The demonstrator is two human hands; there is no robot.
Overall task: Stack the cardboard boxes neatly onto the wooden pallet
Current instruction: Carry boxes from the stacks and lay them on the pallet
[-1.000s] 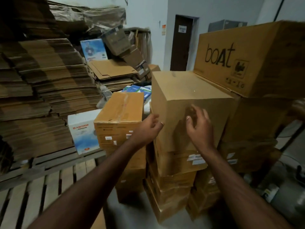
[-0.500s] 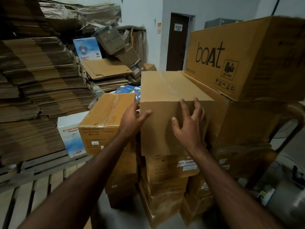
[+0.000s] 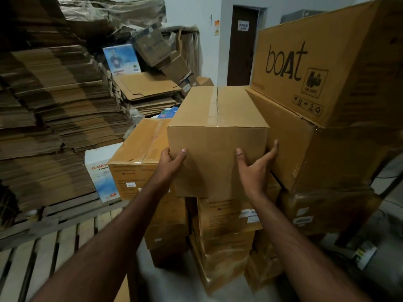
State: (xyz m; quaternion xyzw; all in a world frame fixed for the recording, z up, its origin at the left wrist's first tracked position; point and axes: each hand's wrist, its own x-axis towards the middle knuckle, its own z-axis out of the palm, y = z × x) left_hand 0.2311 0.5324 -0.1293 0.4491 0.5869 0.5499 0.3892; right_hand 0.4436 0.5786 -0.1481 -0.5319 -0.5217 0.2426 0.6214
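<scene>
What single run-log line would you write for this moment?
stage: gripping | left hand: holds taped box | right hand: holds same box | box: atop stack | wooden pallet: lower left

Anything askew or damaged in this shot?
Yes. Behind the flattened cardboard stacks, the back pile of boxes is tipped and crumpled against the wall. The taped box in both hands sits square.

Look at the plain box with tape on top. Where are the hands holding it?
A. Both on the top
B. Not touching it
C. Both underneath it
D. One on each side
D: the left hand grips the taped box's left edge and the right hand grips its right edge.
</scene>
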